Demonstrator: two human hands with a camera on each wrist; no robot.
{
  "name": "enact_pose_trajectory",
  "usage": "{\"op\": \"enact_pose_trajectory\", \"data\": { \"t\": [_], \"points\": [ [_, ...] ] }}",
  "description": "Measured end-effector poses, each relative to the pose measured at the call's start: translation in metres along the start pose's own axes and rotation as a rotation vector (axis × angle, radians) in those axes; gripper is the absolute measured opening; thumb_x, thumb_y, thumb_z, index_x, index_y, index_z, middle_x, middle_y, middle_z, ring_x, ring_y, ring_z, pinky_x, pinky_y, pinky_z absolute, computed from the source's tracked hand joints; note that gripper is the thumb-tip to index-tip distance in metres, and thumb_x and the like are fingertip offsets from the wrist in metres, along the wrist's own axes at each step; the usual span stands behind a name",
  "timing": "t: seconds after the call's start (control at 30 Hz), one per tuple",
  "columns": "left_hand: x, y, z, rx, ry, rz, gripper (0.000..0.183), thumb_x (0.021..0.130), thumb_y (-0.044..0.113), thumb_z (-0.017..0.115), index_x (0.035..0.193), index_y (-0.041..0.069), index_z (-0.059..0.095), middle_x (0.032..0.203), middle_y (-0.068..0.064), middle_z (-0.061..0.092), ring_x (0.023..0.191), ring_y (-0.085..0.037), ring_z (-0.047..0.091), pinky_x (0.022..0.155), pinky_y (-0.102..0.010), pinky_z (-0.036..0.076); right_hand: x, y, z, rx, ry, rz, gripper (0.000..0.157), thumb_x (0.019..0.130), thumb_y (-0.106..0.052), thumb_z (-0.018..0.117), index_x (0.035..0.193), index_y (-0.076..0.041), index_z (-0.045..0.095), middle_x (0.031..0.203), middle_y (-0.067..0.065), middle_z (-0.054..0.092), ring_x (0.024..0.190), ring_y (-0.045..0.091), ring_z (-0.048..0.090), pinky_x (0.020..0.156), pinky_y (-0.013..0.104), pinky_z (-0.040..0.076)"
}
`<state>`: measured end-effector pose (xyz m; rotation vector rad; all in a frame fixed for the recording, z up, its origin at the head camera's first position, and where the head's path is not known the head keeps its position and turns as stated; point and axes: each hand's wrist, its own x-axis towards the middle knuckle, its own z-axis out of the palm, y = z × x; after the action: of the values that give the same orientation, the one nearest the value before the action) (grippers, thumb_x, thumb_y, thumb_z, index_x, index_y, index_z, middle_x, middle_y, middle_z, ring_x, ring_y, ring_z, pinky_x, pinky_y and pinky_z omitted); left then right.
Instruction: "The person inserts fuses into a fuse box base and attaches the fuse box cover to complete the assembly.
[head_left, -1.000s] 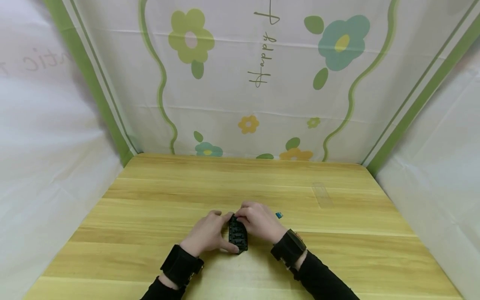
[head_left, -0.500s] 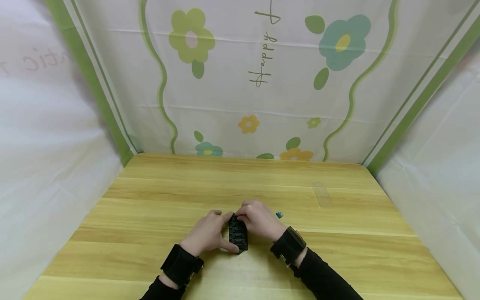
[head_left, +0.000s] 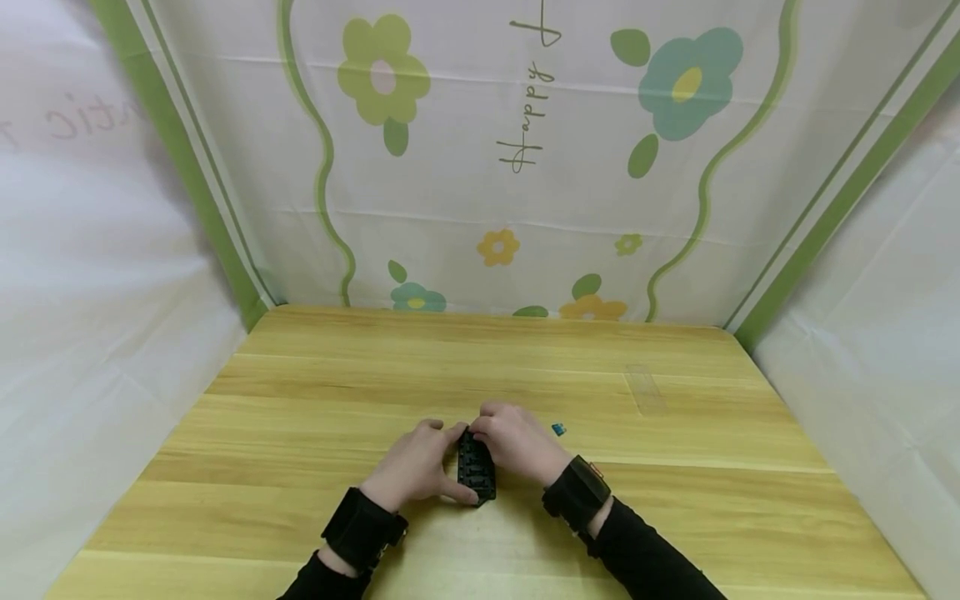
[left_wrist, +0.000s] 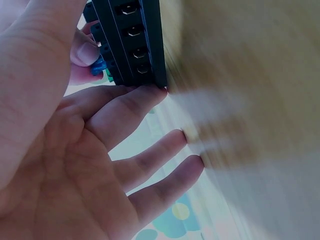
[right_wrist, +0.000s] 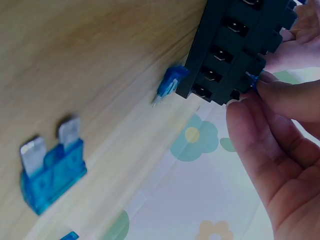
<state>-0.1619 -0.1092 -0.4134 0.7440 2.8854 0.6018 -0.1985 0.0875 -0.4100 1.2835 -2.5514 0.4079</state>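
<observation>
A black fuse box [head_left: 476, 468] with a row of slots stands on the wooden table in the head view. My left hand [head_left: 414, 467] grips it from the left, thumb at the near end and forefinger at the far end. In the left wrist view its other fingers [left_wrist: 165, 180] are spread, tips at the tabletop. At the far end of the box my right hand [head_left: 521, 442] pinches a small blue blade fuse [left_wrist: 98, 65], mostly hidden by the thumb and fingers. A bit of green [left_wrist: 109, 75] shows beside it; its kind is unclear.
Loose blue blade fuses lie right of the box: one fuse [right_wrist: 54, 172] with its metal prongs showing, another fuse [right_wrist: 171, 81] close to the box. A clear flat strip [head_left: 645, 390] lies farther back right. A flowered cloth [head_left: 450, 167] hangs behind the table [head_left: 300, 400].
Both hands and the fuse box stay in nearly the same place. The right hand's fingers shift only very slightly at the far end of the box.
</observation>
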Motion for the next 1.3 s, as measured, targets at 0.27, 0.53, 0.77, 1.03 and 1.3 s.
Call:
{"op": "enact_pose_trajectory", "data": {
  "t": [0.27,0.53,0.77,1.03,1.3],
  "points": [
    [0.0,0.0,0.0,0.005,-0.005,0.003,0.102,0.062,0.065,0.076,0.141,0.008,0.047,0.127,-0.026,0.05,0.116,-0.04,0.049,0.086,-0.045,0.047,0.0,-0.001,0.001,-0.032,0.008,-0.017,0.012,0.088,-0.006,0.064,0.091,-0.012,0.074,0.08,-0.006,0.053,0.072,0.004,0.051,0.063,0.014,0.043],
    [0.0,-0.001,0.001,-0.003,-0.001,0.004,0.101,0.063,0.064,0.076,0.141,0.008,0.047,0.127,-0.026,0.05,0.116,-0.04,0.049,0.086,-0.045,0.047,0.0,0.0,0.001,0.017,-0.015,0.015,0.012,0.089,-0.006,0.065,0.094,-0.011,0.074,0.087,-0.004,0.058,0.08,0.007,0.057,0.07,0.015,0.046],
    [0.0,-0.002,0.002,0.002,-0.007,-0.004,0.102,0.063,0.066,0.075,0.143,0.009,0.046,0.128,-0.025,0.05,0.118,-0.039,0.048,0.087,-0.044,0.046,0.001,-0.001,0.001,-0.015,-0.03,0.004,0.01,0.09,-0.007,0.064,0.09,-0.012,0.073,0.081,-0.006,0.052,0.073,0.005,0.052,0.064,0.013,0.043],
    [-0.001,0.0,0.001,0.005,-0.006,-0.004,0.101,0.063,0.066,0.075,0.143,0.011,0.046,0.128,-0.024,0.051,0.118,-0.039,0.048,0.087,-0.043,0.046,0.007,-0.008,-0.006,-0.16,-0.081,0.008,0.01,0.089,-0.011,0.065,0.082,-0.015,0.071,0.073,-0.006,0.045,0.063,0.006,0.043,0.053,0.015,0.037],
    [0.0,-0.002,0.002,0.004,0.011,0.021,0.098,0.062,0.064,0.077,0.141,0.013,0.049,0.122,-0.024,0.054,0.114,-0.04,0.05,0.083,-0.042,0.048,0.021,-0.016,-0.018,-0.306,-0.248,-0.057,0.014,0.079,-0.007,0.073,0.085,-0.02,0.07,0.074,-0.005,0.053,0.063,0.007,0.048,0.051,0.019,0.041]
  ]
}}
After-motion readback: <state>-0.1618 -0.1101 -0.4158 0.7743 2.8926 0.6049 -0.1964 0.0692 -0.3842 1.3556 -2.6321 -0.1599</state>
